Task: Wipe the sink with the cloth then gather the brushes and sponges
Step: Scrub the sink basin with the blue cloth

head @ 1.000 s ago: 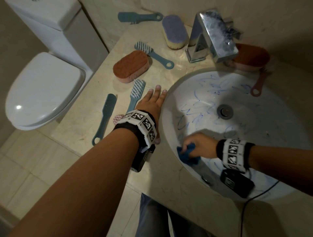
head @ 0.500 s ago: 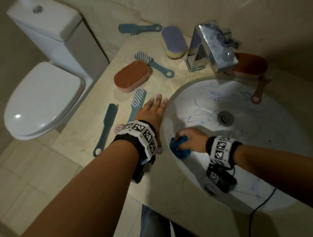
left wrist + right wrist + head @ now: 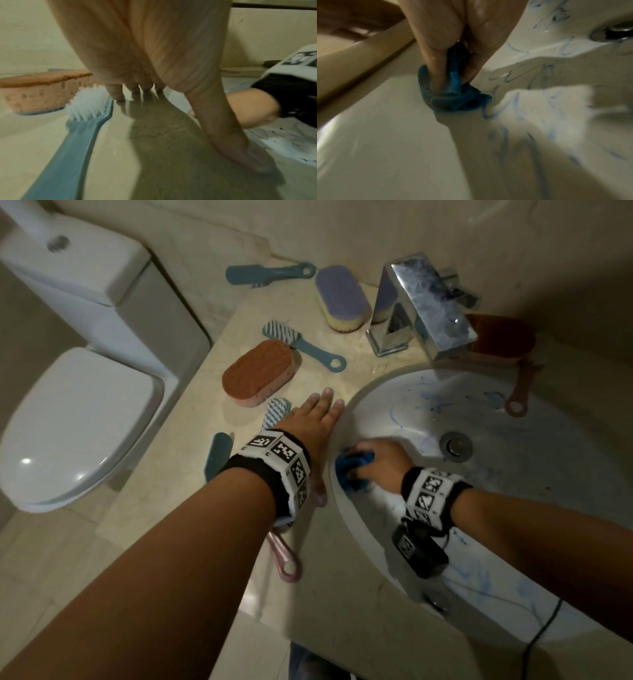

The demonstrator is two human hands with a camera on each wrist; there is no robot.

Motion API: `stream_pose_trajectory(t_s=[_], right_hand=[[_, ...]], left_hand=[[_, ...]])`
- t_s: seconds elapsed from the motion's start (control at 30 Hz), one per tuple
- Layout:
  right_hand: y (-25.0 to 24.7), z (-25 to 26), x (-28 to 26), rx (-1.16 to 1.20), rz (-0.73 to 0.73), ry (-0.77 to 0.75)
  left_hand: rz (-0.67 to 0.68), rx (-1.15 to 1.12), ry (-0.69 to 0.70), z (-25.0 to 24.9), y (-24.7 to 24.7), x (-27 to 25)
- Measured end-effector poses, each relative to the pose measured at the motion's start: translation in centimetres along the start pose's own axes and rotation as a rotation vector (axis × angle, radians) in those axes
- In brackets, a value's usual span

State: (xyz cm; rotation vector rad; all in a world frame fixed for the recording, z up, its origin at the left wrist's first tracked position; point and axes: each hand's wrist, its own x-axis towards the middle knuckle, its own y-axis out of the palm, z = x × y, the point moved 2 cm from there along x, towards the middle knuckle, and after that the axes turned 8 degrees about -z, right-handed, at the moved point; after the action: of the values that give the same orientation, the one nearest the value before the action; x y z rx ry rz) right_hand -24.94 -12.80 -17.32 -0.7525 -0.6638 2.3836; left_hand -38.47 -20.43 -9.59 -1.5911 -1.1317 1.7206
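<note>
Blue cloth (image 3: 352, 470) is bunched on the sink's (image 3: 565, 474) left inner wall near the rim, right hand (image 3: 380, 463) with fingers curled, pinching it. Blue scribbles remain toward the drain (image 3: 455, 446); judgement: press firmly, overlap strokes across them. Left hand (image 3: 313, 422) lies flat on the counter (image 3: 342, 594), fingers straight, close together, beside a blue brush (image 3: 274, 414).

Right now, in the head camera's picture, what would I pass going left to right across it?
Toilet → orange sponge → left hand → blue cloth → drain → pink brush handle.

Six brushes (image 3: 303, 345), three sponges (image 3: 258, 373), one cloth (image 3: 349, 469), one sink (image 3: 376, 405).
</note>
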Motion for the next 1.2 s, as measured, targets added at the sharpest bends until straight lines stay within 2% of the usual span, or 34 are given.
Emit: stream_pose_trajectory(t_s=[0.07,0.13,0.27,0.33,0.4,0.47,0.53,0.7,0.73,0.87,0.93,1.07,1.13,1.2], right_hand=[[-0.6,0.1,1.8,0.119,-0.192,0.067],[-0.6,0.3,1.9,0.209,-0.249,0.123],[0.6,0.1,-0.6,0.193,-0.038,0.123],[0.4,-0.1,0.2,0.166,-0.033,0.106],[-0.5,-0.3,2.4,0.186,-0.147,0.099],[-1.8,-0.9,4.4,0.323,-0.363,0.172],[-2.1,-1.3,5.0,0.392,-0.487,0.218],[0.3,-1.0,3.5,0.385,-0.329,0.157],[-0.4,-1.2,3.9,0.421,-0.375,0.170],[-4.1,-2.1,6.1,0.596,-0.734,0.338],[-3.6,-1.5,5.9,0.592,-0.732,0.332],[-2.0,-0.3,4.9,0.496,-0.539,0.219],[-3.7,-1.0,5.3,0.529,-0.620,0.279],[-5.7,-2.0,5.7,0.615,-0.785,0.378]], left_hand=[[-0.002,0.013,0.008,0.1,-0.3,0.5],[-0.012,0.013,0.017,0.3,-0.9,0.9],[-0.014,-0.027,0.014,0.4,-1.6,1.7],[0.005,-0.039,0.002,0.3,-1.6,2.0],[0.033,-0.053,-0.014,0.1,-1.8,2.1],[0.042,-0.064,-0.035,-0.2,-2.1,2.2],[0.037,-0.071,-0.048,-0.4,-2.3,2.2],[0.045,-0.071,-0.043,-0.3,-2.2,2.3],[0.044,-0.073,-0.040,-0.3,-2.2,2.4],[0.033,-0.093,-0.036,-0.1,-2.1,2.2],[0.024,-0.076,-0.030,-0.1,-2.1,2.2],[0.025,-0.066,-0.028,-0.1,-2.0,2.2],[0.015,-0.067,-0.023,-0.1,-2.0,2.2],[0.013,-0.076,-0.022,-0.1,-2.0,2.1]])
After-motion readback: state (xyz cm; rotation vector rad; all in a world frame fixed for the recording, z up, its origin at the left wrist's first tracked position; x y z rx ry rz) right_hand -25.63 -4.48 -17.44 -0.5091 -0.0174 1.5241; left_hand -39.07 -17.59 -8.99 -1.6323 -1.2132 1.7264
